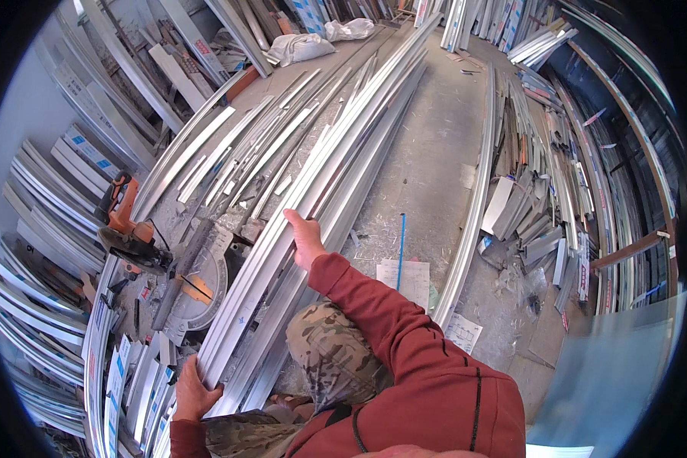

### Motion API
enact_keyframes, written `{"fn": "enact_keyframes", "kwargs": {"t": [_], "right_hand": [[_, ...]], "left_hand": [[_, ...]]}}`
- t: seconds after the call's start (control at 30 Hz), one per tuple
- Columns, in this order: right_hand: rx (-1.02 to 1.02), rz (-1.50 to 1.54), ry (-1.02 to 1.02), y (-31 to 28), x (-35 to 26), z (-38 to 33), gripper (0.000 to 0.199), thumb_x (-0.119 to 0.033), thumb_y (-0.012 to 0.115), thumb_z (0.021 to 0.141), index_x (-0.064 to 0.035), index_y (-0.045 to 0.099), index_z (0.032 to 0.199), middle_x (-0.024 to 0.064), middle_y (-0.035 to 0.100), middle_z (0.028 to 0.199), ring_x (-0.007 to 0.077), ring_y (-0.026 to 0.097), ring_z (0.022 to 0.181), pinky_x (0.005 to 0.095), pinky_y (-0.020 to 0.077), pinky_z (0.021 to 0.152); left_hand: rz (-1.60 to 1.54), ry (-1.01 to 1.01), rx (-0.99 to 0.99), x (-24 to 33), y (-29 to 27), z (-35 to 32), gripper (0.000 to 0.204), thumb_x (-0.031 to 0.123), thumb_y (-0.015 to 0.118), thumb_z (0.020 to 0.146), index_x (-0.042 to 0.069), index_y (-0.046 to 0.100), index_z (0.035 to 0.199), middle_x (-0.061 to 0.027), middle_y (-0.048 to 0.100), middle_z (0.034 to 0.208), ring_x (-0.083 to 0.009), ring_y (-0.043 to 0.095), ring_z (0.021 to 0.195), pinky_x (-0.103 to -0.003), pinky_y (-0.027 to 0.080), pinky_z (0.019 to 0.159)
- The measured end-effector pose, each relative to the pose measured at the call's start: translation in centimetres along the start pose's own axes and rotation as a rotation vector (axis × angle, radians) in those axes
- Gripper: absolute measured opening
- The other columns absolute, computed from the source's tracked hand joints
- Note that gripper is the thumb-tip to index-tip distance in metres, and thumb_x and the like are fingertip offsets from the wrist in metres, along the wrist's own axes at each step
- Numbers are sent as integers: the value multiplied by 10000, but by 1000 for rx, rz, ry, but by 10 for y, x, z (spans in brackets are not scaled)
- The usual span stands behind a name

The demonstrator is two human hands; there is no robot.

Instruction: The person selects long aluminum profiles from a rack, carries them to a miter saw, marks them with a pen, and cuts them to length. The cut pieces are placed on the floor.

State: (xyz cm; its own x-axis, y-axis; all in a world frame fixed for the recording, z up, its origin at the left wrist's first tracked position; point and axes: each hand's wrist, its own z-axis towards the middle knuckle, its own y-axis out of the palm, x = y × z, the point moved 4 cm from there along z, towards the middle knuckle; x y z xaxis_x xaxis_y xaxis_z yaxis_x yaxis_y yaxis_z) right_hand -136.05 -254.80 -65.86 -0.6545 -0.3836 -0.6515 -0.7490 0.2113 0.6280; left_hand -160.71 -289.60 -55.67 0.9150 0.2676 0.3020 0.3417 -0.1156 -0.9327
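A long silver aluminium profile (256, 284) slants up and away from me to the far middle, raised over other long profiles (349, 200). My left hand (195, 394) is closed round its near end, thumb on the right side. Farther along, my right hand (305, 238) grips its right edge, with the fingers partly hidden underneath. Beside the profile on the left stands an orange and black mitre saw (122, 214) with a round grey base (220, 263). My camouflage-trousered knee (332, 347) is right of the profiles.
Cut strips (263, 153) lie on the floor at the far left. Profile racks (46, 259) line the left wall. Offcuts (530, 206) pile up on the right, near a glass sheet (611, 382). Paper sheets (412, 281) and a thin blue rod (401, 244) lie right of my knee.
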Motion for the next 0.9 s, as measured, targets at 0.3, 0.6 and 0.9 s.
{"fn": "enact_keyframes", "kwargs": {"t": [0.3, 0.6, 0.9], "right_hand": [[105, 136, -54, -80, -51, 17, 400, -261, 719, 808, -14, 603, 1101, 86, 636, 1052, 227, 597, 953, 369, 484, 883], [167, 212, -79, -115, -70, 56, 482, -260, 731, 799, 35, 570, 1144, 109, 610, 1100, 227, 579, 985, 369, 487, 867], [142, 79, -220, -98, -98, 35, 661, -333, 786, 771, 70, 518, 1221, 141, 603, 1129, 220, 561, 1027, 341, 450, 889]], "left_hand": [[-7, 117, -104, 78, -13, 36, 858, 254, 810, 601, -7, 398, 1307, -214, 563, 1110, -387, 569, 1031, -439, 477, 872], [36, 201, -123, 112, -16, 78, 837, 247, 809, 610, -9, 399, 1293, -213, 583, 1110, -380, 588, 1029, -425, 490, 865], [-32, 382, -128, 265, 19, 223, 854, 286, 807, 666, -29, 378, 1334, -258, 570, 1175, -408, 585, 1062, -441, 487, 893]]}}
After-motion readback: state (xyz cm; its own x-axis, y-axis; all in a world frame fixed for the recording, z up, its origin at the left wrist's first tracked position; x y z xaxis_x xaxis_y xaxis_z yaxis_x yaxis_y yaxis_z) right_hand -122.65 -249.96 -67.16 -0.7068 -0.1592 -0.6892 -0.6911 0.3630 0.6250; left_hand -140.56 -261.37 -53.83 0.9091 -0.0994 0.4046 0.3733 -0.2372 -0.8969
